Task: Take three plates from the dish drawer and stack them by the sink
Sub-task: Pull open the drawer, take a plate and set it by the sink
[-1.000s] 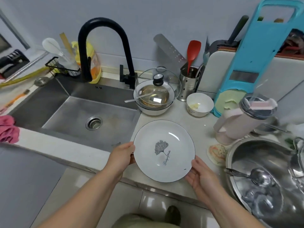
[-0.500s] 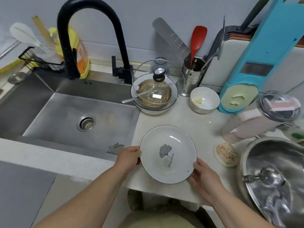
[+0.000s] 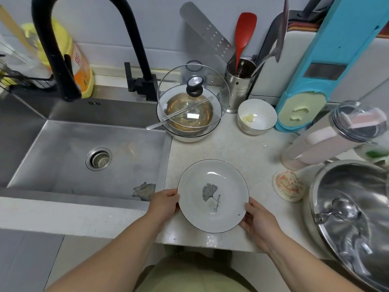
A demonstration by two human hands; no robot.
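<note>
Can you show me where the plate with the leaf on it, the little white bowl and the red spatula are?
plate [image 3: 212, 186]: head view, bare white centre above the leaf print.
small white bowl [image 3: 264, 118]: head view, inner wall.
red spatula [image 3: 245, 28]: head view, its broad blade.

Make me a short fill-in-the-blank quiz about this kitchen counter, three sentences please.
1. Both hands hold a white plate printed with a grey ____.
2. The spatula standing in the metal utensil holder is ____.
3. The faucet arching over the sink is coloured ____.

Missing words: leaf; red; black
</note>
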